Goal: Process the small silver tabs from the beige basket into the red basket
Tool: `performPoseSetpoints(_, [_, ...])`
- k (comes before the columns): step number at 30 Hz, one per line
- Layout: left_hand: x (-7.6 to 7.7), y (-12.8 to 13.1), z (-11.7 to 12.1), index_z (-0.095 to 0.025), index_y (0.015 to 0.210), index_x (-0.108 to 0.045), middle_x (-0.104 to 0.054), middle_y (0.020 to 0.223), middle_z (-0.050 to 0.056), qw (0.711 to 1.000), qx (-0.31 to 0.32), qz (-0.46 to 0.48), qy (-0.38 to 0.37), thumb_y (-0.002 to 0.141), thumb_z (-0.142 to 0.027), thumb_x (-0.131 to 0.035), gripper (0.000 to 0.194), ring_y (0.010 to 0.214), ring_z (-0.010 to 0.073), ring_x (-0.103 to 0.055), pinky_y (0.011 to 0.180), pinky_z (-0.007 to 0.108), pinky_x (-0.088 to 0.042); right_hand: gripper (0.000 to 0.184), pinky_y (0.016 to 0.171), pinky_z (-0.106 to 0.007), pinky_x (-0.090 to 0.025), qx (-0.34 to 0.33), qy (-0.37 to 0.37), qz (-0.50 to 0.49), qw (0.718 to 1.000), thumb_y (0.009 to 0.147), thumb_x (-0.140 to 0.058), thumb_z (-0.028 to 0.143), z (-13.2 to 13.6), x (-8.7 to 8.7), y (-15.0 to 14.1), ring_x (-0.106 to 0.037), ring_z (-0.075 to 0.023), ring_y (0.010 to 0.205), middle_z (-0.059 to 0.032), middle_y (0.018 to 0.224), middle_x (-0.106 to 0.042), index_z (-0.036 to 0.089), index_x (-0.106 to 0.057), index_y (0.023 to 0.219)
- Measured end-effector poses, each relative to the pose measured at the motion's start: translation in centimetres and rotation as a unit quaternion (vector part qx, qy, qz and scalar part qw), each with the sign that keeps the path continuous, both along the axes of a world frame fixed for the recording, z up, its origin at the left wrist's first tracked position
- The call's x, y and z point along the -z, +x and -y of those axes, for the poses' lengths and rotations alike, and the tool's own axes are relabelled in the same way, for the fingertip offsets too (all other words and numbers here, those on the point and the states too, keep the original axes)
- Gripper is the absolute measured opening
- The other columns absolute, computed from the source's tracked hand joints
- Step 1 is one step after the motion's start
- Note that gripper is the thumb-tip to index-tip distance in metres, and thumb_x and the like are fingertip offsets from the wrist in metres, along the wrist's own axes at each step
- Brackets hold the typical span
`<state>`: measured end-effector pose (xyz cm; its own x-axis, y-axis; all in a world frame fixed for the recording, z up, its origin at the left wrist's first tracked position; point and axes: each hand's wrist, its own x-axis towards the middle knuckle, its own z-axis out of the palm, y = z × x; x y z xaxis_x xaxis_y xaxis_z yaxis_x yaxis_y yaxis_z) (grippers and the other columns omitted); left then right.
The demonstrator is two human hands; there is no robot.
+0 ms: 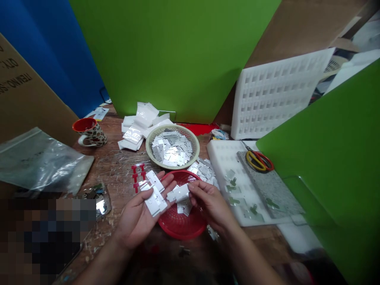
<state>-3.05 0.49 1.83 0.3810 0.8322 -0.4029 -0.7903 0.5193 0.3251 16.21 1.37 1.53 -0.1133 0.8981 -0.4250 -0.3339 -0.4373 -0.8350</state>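
Note:
My left hand (139, 213) lies palm up over the wooden table, with its fingers curled under a small stack of white plastic pieces (153, 196). My right hand (209, 202) pinches another white plastic piece (179, 193) at its right end, holding it beside the stack. Both hands hover over a red basket (178, 227) with more white pieces in it. Several small red pegs (137, 176) lie on the table just left of my left fingers.
A beige bowl (151, 138) of flat metal plates stands behind the red basket, and loose plates (204, 169) lie beside it. White bags (139, 126), a mug (89, 132), a white foam tray (225, 152), scissors (258, 160), a grid tray (276, 93) and green boards (178, 55) surround the area.

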Motion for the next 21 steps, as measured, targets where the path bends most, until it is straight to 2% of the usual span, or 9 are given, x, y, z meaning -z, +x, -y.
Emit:
performPoseSetpoints(4, [0.1,0.0,0.2,-0.020,0.150,-0.019,-0.049,0.142,0.017,1.000,0.007,-0.011,-0.008,0.090,-0.009,-0.042,0.066,0.131,0.0306,-0.044,0.106,0.050,-0.040,0.026,0.047,-0.016,-0.038,0.009,-0.003,-0.027,1.000,0.070,-0.079,0.037,0.0,0.1,0.2,-0.052,-0.0059,0.049,0.0017,0.062,-0.063,0.016,-0.065,0.075])
performPoseSetpoints(7, [0.3,0.2,0.4,-0.017,0.151,-0.013,-0.054,0.136,0.022,0.999,0.020,-0.025,-0.022,0.090,-0.012,-0.046,0.070,0.128,0.0331,-0.047,0.103,0.048,-0.043,0.023,0.050,-0.017,-0.044,0.022,0.042,-0.015,0.999,0.071,-0.079,0.035,0.1,0.1,0.5,-0.057,-0.0069,0.051,0.0016,0.063,-0.066,0.017,-0.067,0.081])
performPoseSetpoints(10, [0.1,0.4,0.4,-0.016,0.151,-0.012,-0.055,0.134,0.023,0.998,0.036,-0.029,-0.036,0.089,-0.013,-0.048,0.072,0.125,0.0356,-0.049,0.101,0.047,-0.045,0.020,0.057,-0.022,-0.051,0.015,0.101,0.027,0.994,0.074,-0.077,0.035,0.4,0.0,1.1,-0.064,-0.0107,0.055,0.0007,0.065,-0.069,0.019,-0.069,0.084])
performPoseSetpoints(14, [-0.3,0.3,0.3,-0.015,0.150,-0.020,-0.052,0.137,0.022,0.998,0.030,-0.033,-0.038,0.090,-0.013,-0.047,0.065,0.124,0.0331,-0.052,0.102,0.045,-0.046,0.017,0.068,-0.027,-0.055,-0.045,0.142,0.076,0.986,0.073,-0.077,0.032,1.0,-0.2,2.2,-0.070,-0.0153,0.068,-0.0022,0.077,-0.073,0.020,-0.072,0.084])
performPoseSetpoints(21, [-0.3,0.3,0.0,-0.013,0.142,-0.040,-0.050,0.141,0.016,0.999,0.031,-0.033,-0.021,0.091,-0.012,-0.046,0.051,0.126,0.0298,-0.050,0.106,0.043,-0.042,0.016,0.064,-0.022,-0.052,-0.094,0.140,0.147,0.975,0.072,-0.076,0.029,1.3,-0.3,2.9,-0.065,-0.0113,0.067,-0.0016,0.076,-0.072,0.020,-0.074,0.085])
